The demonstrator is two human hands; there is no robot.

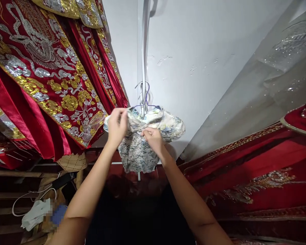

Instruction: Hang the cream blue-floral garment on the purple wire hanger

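Small garment (137, 149) is showing a white ground with a blue-grey printed pattern, plus faint yellow touches near the collar. Hanger (146, 98) it's hanging on is looking purple. Robes on the left (48, 78) are reading deep red with gold flowers and silver scrollwork embroidery. Robe on the right (257, 183) is showing red with gold trim. Wall (193, 51) behind is appearing plain white. Sheer cover (277, 78) is glinting silver-grey.

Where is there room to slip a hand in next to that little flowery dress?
Right of the small patterned garment, bare white wall runs to the sheer grey fabric. Above it, wall lies either side of the pole. The left is crowded: red embroidered robes hang close beside the left hand. The right hand pinches the front.
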